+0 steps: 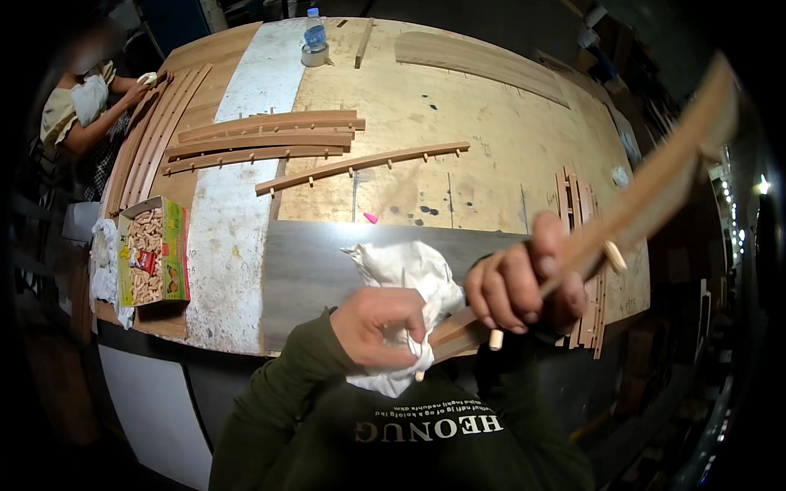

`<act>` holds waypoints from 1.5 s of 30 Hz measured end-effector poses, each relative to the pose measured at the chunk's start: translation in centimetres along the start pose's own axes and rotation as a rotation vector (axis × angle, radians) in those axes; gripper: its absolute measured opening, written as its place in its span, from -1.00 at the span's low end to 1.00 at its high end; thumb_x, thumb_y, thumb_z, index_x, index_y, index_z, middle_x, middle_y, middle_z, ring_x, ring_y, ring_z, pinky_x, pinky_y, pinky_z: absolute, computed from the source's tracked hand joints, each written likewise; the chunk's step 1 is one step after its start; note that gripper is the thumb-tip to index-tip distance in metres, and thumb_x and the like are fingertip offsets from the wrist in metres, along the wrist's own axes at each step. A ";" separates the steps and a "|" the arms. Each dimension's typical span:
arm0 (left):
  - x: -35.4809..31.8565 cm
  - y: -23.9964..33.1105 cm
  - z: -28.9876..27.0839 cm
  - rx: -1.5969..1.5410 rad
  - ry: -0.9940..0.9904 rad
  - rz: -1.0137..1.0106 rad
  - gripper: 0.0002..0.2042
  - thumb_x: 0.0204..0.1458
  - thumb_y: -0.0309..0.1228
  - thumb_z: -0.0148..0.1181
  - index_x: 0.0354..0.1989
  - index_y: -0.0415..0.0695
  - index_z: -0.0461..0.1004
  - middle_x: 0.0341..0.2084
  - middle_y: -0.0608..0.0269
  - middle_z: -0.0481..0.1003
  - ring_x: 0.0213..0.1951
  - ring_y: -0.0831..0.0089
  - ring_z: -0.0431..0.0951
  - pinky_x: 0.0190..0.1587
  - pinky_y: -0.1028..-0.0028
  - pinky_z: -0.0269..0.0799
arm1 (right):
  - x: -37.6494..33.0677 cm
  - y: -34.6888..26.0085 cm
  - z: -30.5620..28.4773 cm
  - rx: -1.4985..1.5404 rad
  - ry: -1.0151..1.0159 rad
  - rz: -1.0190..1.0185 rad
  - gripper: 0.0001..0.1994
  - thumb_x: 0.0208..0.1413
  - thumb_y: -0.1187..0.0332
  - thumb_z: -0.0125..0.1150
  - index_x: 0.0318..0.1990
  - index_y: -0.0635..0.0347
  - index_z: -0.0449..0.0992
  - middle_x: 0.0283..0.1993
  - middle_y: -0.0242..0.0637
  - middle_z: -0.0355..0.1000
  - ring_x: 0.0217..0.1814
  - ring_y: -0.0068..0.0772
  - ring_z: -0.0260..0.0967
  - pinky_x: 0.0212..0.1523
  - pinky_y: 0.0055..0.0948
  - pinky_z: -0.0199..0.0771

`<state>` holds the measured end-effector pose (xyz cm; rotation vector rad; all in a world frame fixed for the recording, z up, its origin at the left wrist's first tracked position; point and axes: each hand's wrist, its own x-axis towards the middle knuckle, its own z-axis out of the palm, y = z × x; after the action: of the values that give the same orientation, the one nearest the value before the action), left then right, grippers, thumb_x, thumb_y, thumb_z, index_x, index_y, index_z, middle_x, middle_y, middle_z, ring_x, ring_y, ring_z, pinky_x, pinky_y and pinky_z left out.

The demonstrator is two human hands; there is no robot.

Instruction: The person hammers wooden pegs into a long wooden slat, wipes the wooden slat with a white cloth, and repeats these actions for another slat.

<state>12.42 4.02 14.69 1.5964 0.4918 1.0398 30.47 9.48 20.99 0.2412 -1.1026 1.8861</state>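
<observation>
A long wooden strip (647, 192) with short dowels sticking out of it slants from my lap up to the right, close to the camera. My right hand (524, 278) is wrapped round its middle, between two dowels. In my left hand (379, 323) a crumpled white cloth (422, 274) is pinched round the strip's lower end. Part of the cloth hangs over a grey board (319, 262) at the table's near edge. The tip of one dowel shows below the cloth; the strip's lowest end is hidden by it.
Several dowelled strips (262, 139) lie at the left middle, one more strip (364, 168) at centre, others (585, 245) at right. A box of dowels (182, 254) stands near left. Farther off are a water bottle (314, 33) on a tape roll (314, 56), a wide board (479, 65) and a co-worker (86, 102).
</observation>
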 end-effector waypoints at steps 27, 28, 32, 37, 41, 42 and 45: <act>-2.8 -5.8 1.0 -0.631 0.212 -0.221 -0.82 -0.16 -0.61 0.15 -0.43 -0.15 0.28 -0.43 0.39 0.37 -0.35 0.67 0.33 -0.24 0.60 0.25 | 2.3 2.2 -5.6 0.201 0.174 0.173 -0.89 0.18 0.24 -0.23 -0.28 0.01 0.13 -0.71 -0.55 0.10 -0.79 -0.68 0.08 -0.60 -0.55 0.23; -2.8 -5.8 1.2 -0.657 0.233 -0.233 -0.82 -0.16 -0.62 0.15 -0.42 -0.16 0.29 -0.42 0.39 0.38 -0.35 0.67 0.34 -0.24 0.60 0.26 | 2.3 2.1 -5.6 0.185 0.166 0.175 -0.89 0.18 0.23 -0.24 -0.28 0.00 0.13 -0.71 -0.56 0.10 -0.78 -0.69 0.08 -0.60 -0.55 0.22; -2.7 -5.9 0.8 -0.584 0.251 -0.298 -0.82 -0.16 -0.62 0.16 -0.40 -0.17 0.30 -0.43 0.37 0.40 -0.36 0.65 0.38 -0.29 0.59 0.30 | 2.4 2.2 -4.7 0.191 0.284 0.190 -0.91 0.16 0.27 -0.20 -0.30 0.01 0.18 -0.76 -0.51 0.04 -0.85 -0.62 0.02 -0.71 -0.50 0.20; -0.1 -3.1 -1.2 0.048 0.037 -0.291 -0.85 -0.22 -0.50 0.20 -0.48 -0.19 0.34 -0.60 0.29 0.43 -0.52 0.50 0.45 -0.42 0.53 0.35 | 2.5 2.6 -4.3 0.057 0.433 0.343 -0.87 0.10 0.25 -0.06 -0.30 0.01 0.19 -0.78 -0.50 0.00 -0.85 -0.63 -0.01 -0.76 -0.53 0.14; 1.6 -1.4 -1.2 0.418 -0.084 -0.294 -0.79 -0.27 -0.49 0.24 -0.47 -0.23 0.33 -0.72 0.16 0.34 -0.65 0.35 0.40 -0.55 0.49 0.29 | 2.8 3.5 -3.4 -0.144 0.527 0.439 -0.77 0.01 0.29 0.12 -0.31 0.10 0.18 -0.66 -0.47 0.05 -0.77 -0.70 -0.07 -0.81 -0.68 -0.02; 1.5 -1.9 -1.3 0.413 -0.079 -0.280 -0.78 -0.28 -0.47 0.24 -0.51 -0.24 0.31 -0.76 0.06 0.31 -0.68 0.18 0.37 -0.59 0.41 0.27 | 2.8 3.6 -3.2 -0.171 0.537 0.452 -0.76 0.00 0.29 0.14 -0.32 0.10 0.19 -0.65 -0.47 0.05 -0.76 -0.71 -0.06 -0.81 -0.68 -0.02; 1.6 -1.8 -1.2 0.401 -0.067 -0.256 -0.78 -0.29 -0.48 0.24 -0.56 -0.23 0.27 -0.75 0.09 0.29 -0.69 0.20 0.34 -0.61 0.41 0.22 | 2.7 3.5 -3.7 -0.133 0.574 0.439 -0.77 0.00 0.29 0.14 -0.31 0.10 0.20 -0.65 -0.48 0.06 -0.76 -0.71 -0.06 -0.80 -0.68 -0.02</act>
<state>12.62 6.45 13.63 1.8511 0.8757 0.7205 27.14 13.32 18.25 -0.6317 -0.9142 2.0553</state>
